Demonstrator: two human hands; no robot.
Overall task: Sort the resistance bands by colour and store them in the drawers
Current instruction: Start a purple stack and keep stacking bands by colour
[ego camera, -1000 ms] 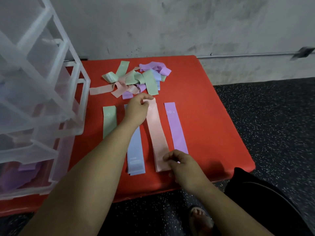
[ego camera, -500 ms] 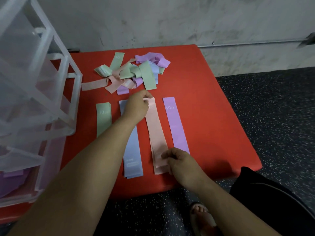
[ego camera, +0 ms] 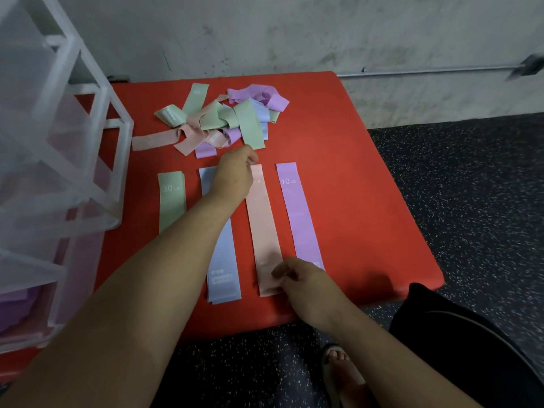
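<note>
Your left hand [ego camera: 234, 178] reaches out over the red padded mat [ego camera: 353, 201], and its curled fingers pinch the far end of the long flat pink elastic band [ego camera: 262, 225]. Your right hand [ego camera: 303, 279], close to your body, pinches the near end of the same band, so it lies straight between the two hands. Just right of both hands, a flat purple elastic band [ego camera: 297, 213] marked 10 LB lies parallel to the pink one without touching it. Under your left wrist runs a flat pale blue elastic band [ego camera: 222, 260], and left of that forearm lies a flat mint green elastic band [ego camera: 171, 201], its near end hidden by the arm. Just beyond your left fingertips sits a tangled pile of green, pink, purple and blue bands [ego camera: 223, 119]. Well to the left of your left arm stands a translucent white plastic drawer unit [ego camera: 59, 142], with something purple showing dimly in its lowest drawer. Below your right forearm, a foot in a sandal [ego camera: 338, 366] rests on the dark speckled floor [ego camera: 471, 187].
</note>
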